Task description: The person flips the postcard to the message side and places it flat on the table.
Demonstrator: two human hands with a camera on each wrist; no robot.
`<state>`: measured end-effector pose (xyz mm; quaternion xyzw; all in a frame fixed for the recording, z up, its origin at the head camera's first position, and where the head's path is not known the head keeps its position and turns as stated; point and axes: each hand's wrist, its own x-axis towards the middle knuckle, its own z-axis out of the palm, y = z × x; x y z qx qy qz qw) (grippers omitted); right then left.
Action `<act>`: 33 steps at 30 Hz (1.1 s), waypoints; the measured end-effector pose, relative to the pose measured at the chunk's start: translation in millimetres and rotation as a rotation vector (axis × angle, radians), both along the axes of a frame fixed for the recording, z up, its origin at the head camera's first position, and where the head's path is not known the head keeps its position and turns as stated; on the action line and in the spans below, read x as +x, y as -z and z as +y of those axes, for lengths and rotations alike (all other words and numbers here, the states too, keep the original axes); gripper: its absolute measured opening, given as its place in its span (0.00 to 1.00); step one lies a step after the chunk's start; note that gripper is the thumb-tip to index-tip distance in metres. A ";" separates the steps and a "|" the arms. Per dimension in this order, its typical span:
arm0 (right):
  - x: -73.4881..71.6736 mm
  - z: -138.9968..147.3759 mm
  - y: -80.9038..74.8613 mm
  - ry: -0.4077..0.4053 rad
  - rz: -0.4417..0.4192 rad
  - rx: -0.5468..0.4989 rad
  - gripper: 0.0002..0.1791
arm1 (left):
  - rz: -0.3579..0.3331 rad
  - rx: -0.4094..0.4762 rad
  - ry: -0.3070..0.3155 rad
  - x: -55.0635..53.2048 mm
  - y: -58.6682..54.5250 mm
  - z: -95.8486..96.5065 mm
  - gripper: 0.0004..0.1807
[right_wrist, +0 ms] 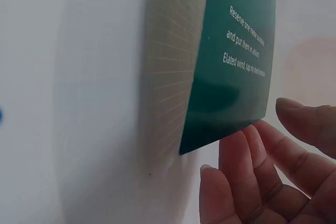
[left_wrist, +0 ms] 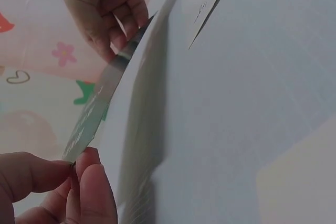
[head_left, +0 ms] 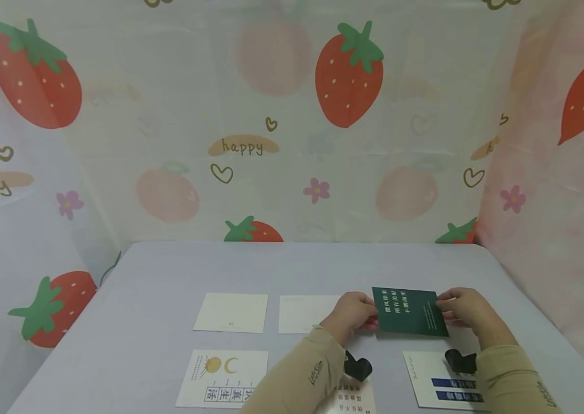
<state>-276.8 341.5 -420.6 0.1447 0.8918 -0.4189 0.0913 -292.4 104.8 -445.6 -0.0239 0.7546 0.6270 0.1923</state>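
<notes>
A dark green card [head_left: 411, 319] with white lettering is held up between the two hands, tilted, just above the white table. At its left edge, the left hand [head_left: 352, 315] pinches it between thumb and fingers, as the left wrist view also shows. The right hand [head_left: 473, 313] holds the opposite edge. In the right wrist view, the fingers [right_wrist: 239, 166] lie behind the card's edge and the thumb is on the near side. English lines show on the green card [right_wrist: 231, 82] there. Partly behind the left hand lies a blank whitish card [head_left: 302, 313].
Another blank cream card [head_left: 231, 313] lies farther left. Nearer the front are a sun-and-moon card [head_left: 219, 368], a lettered card [head_left: 359, 397] partly under the left sleeve, and a card with blue bands [head_left: 421, 379] beside the right sleeve. Strawberry-print curtains [head_left: 281, 190] surround the table [head_left: 131, 305].
</notes>
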 end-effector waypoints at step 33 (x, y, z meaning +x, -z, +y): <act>-0.7 -3.2 -8.1 -0.035 0.076 -0.073 0.14 | 0.123 -0.075 0.078 -9.0 -6.8 -21.2 0.03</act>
